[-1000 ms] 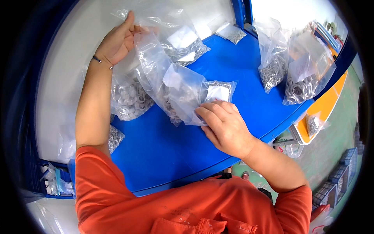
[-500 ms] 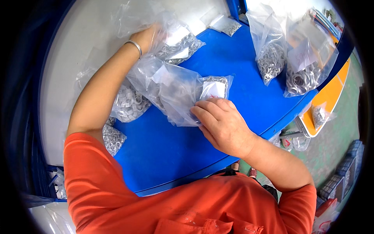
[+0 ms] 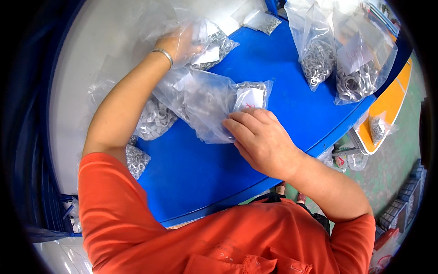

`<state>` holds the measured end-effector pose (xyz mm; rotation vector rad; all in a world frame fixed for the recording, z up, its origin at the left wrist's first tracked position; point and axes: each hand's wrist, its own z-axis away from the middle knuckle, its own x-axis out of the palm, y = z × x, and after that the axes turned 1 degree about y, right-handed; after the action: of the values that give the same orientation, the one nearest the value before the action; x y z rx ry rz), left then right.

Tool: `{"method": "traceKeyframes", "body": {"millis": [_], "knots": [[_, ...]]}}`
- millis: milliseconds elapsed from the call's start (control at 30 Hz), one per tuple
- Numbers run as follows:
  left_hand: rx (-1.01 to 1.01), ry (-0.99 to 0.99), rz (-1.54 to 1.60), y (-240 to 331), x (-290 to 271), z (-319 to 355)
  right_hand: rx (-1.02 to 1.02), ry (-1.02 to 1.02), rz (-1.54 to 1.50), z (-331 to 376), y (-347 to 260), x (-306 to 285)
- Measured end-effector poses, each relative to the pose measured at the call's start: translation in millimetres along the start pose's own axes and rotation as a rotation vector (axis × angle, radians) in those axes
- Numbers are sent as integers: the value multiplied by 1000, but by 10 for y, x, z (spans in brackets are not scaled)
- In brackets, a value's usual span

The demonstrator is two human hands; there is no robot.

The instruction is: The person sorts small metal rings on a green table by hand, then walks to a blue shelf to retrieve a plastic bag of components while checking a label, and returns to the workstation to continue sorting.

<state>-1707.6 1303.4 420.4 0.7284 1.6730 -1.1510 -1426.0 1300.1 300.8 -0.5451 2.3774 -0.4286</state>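
A worker in an orange shirt [image 3: 219, 244] bends over a blue table [image 3: 196, 182], handling a clear bag [image 3: 207, 107] that lies at 11 o'clock from the middle of the view, just beside a small packet [image 3: 254, 86] at 1 o'clock. The right hand [image 3: 264, 141], at 3 o'clock, bunches its fingers on the clear bag's lower edge and appears to pinch the film, its thumb partly hidden. The left hand [image 3: 182, 43], farther out at 11 o'clock, shows through the film of an upper bag [image 3: 224, 49]; whether it is inside or behind, gripping or spread, cannot be told. The film looks light, limp and slippery, the rings probably dense and quick to shift; a gathered fold above the load, with a palm beneath, would likely hold best, and thin plastic is likelier to tear than rings to break. Creased and cloudy, the clear bag sets off the smooth tabletop. The packet carries a flat white slip [image 3: 248, 98], while a tall bag [image 3: 316, 64] at 2 o'clock bulges with round, silvery rings.
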Motion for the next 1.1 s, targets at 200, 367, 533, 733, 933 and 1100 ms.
{"method": "traceKeyframes", "body": {"millis": [200, 367, 533, 733, 933, 1100], "knots": [[-9, 24, -116, -139, 11, -167, 11, -23, -22, 2, -20, -46], [20, -121, -89, -88, -120, -181, 31, -60, -29, 2, -3, -67], [131, 81, 52, -129, 107, 52, 34, -72, -36, 15, 0, -52], [173, -200, 262, -378, 193, -186, 32, -68, -38, 16, -1, -59], [363, 104, -218, -417, -1, -190, 18, -39, -10, 13, 5, -49], [363, 288, -153, -492, 20, -148, 25, -46, -28, 14, -8, -49]]}}
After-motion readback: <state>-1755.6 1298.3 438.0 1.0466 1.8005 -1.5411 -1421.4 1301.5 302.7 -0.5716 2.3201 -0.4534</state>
